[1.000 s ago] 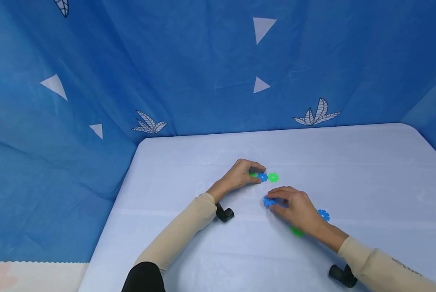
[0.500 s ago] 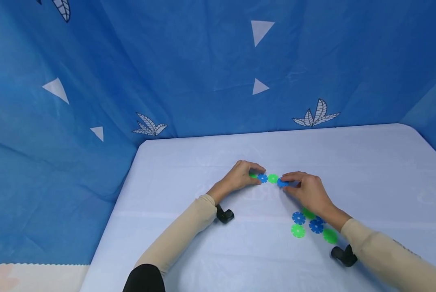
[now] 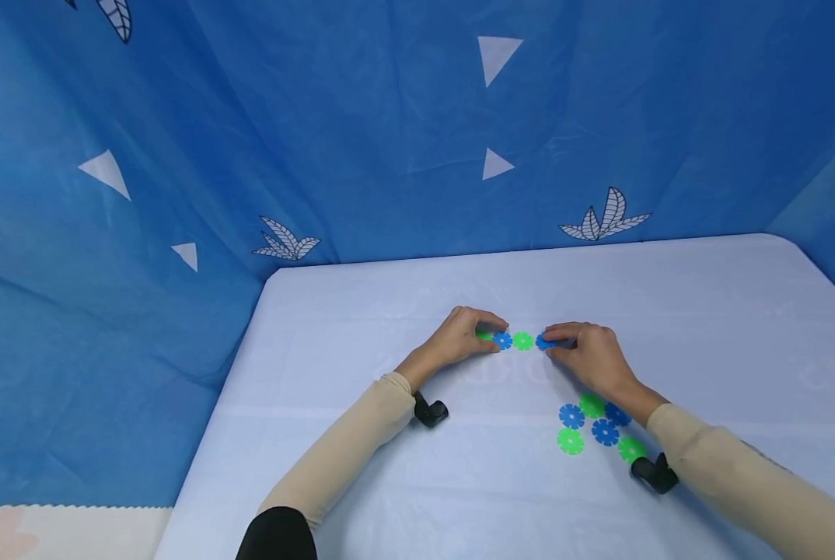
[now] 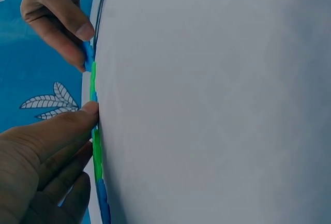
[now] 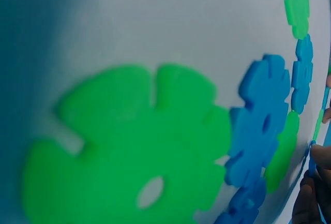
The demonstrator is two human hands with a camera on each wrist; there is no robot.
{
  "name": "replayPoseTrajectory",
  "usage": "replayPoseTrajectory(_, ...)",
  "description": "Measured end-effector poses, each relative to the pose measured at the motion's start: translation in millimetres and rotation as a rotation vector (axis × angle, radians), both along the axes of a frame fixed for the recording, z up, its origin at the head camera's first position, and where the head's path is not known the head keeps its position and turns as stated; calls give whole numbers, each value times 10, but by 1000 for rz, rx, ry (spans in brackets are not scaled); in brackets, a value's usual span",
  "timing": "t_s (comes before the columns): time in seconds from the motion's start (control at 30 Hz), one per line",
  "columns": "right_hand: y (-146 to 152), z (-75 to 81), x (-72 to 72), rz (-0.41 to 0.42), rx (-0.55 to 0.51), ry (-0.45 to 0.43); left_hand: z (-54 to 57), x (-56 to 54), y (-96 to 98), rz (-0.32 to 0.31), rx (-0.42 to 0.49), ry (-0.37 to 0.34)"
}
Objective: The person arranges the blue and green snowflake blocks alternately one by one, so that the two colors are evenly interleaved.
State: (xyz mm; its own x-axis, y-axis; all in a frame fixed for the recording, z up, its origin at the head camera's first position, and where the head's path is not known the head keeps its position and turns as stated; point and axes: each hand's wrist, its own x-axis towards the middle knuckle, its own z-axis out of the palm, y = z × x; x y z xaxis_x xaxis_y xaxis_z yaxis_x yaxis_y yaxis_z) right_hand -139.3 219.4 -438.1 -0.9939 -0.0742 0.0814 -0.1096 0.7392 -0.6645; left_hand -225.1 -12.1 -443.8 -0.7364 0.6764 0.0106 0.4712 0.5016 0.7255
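Evidently the right hand (image 3: 588,358) pinches a flat, notched blue plastic disc (image 3: 540,342), nearer than the left hand (image 3: 459,336) to the green disc (image 3: 522,341) just beside it at 9 o'clock; contact is unclear. That row's long axis runs 9 to 3 o'clock. The left hand, finger and thumb narrowed, grips its blue link (image 3: 503,341), hiding the 9 o'clock end. At 6 o'clock from the right hand lie 6 loose green and blue discs (image 3: 605,432).

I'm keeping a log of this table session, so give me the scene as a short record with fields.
Left hand: holds a row of green and blue discs
Right hand: pinches a blue disc beside the row
Other discs: three blue, three green, clustered nearer the person
Table: white
Backdrop: blue cloth, white triangles and leaves
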Motion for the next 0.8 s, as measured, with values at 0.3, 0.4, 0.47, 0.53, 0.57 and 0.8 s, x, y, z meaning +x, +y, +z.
replayPoseTrajectory(0.3, -21, -20, -15, -3, 24, -15, -11, -15, 0, -5, -1, 6)
replayPoseTrajectory(0.4, -28, -18, -12, 5, 25, -23, -13, -21, 1, -7, -5, 13)
replayPoseTrajectory(0.47, -31, -14, -12, 12, 28, -25, -12, -22, 2, -7, -6, 13)
replayPoseTrajectory(0.53, -32, -9, -15, 17, 30, -25, -6, -20, 2, -6, -7, 10)
replayPoseTrajectory(0.57, -31, -6, -17, 17, 32, -24, -5, -21, 4, -6, -7, 8)
replayPoseTrajectory(0.8, -46, -4, -9, 22, 42, -41, -10, -15, 7, -6, -11, 9)
